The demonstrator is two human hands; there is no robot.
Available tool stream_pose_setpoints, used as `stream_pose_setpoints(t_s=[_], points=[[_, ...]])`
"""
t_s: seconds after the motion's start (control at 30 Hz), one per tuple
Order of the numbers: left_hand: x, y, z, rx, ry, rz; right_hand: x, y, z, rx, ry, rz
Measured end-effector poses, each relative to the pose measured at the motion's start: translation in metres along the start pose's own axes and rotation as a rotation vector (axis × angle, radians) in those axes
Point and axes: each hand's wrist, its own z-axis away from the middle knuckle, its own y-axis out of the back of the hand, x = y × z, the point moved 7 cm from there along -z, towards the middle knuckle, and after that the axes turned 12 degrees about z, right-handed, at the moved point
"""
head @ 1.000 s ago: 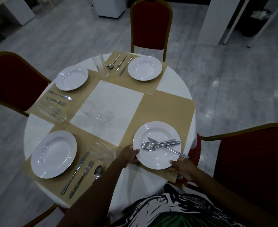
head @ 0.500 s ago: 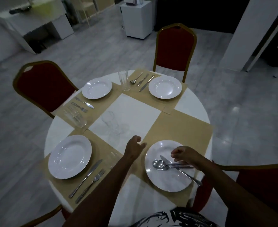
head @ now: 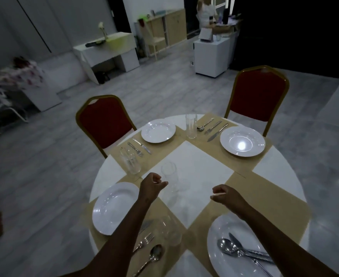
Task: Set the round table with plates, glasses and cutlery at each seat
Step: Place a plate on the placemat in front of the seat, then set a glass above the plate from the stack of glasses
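Observation:
A round white table (head: 274,168) carries tan placemats (head: 264,196) and several white plates. The near right plate (head: 224,256) has a spoon, knife and fork (head: 244,251) piled on it. Three other plates sit at near left (head: 114,206), far left (head: 158,131) and far right (head: 242,140), each with cutlery beside it. A clear glass (head: 169,176) stands on the central white square. My left hand (head: 151,184) hovers just left of that glass, fingers loosely curled, holding nothing. My right hand (head: 223,194) hangs empty over the mat, loosely curled.
Other glasses stand at left (head: 130,160), far (head: 191,125) and near (head: 169,230). Red chairs (head: 104,124) (head: 258,96) flank the far side. Behind are a white cabinet (head: 212,52), a console table (head: 106,54) and a person (head: 204,11).
Both hands let go of the near right plate and moved forward over the table's middle; the left now nears the central glass. The view tilted up.

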Motion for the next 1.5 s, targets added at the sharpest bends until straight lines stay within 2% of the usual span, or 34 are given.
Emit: stream_pose_setpoints(t_s=[0.27, 0.43, 0.6, 0.77, 0.9, 1.1, 1.3, 1.5], points=[[-0.038, -0.023, -0.046, -0.153, 0.018, -0.025, 0.015, -0.029, -0.016, -0.026, -0.068, 0.1], [-0.036, -0.043, -0.065, -0.234, -0.049, 0.07, 0.025, -0.038, -0.015, -0.024, -0.095, 0.175], [-0.037, -0.051, -0.07, -0.223, -0.063, 0.066, 0.028, -0.041, -0.013, -0.002, -0.095, 0.163], [-0.005, -0.076, -0.058, -0.306, -0.138, 0.062, 0.029, -0.03, -0.006, 0.023, -0.079, 0.118], [0.045, -0.121, -0.045, -0.402, -0.213, 0.036, 0.036, -0.003, 0.002, 0.064, -0.079, 0.069], [0.105, -0.226, -0.018, -0.587, -0.256, -0.009, 0.079, 0.048, 0.019, 0.134, -0.139, -0.025], [0.115, -0.305, -0.011, -0.61, -0.207, 0.018, 0.133, 0.091, 0.038, 0.201, -0.215, -0.014], [0.1, -0.339, -0.025, -0.55, -0.147, -0.017, 0.179, 0.111, 0.046, 0.175, -0.263, -0.035]])
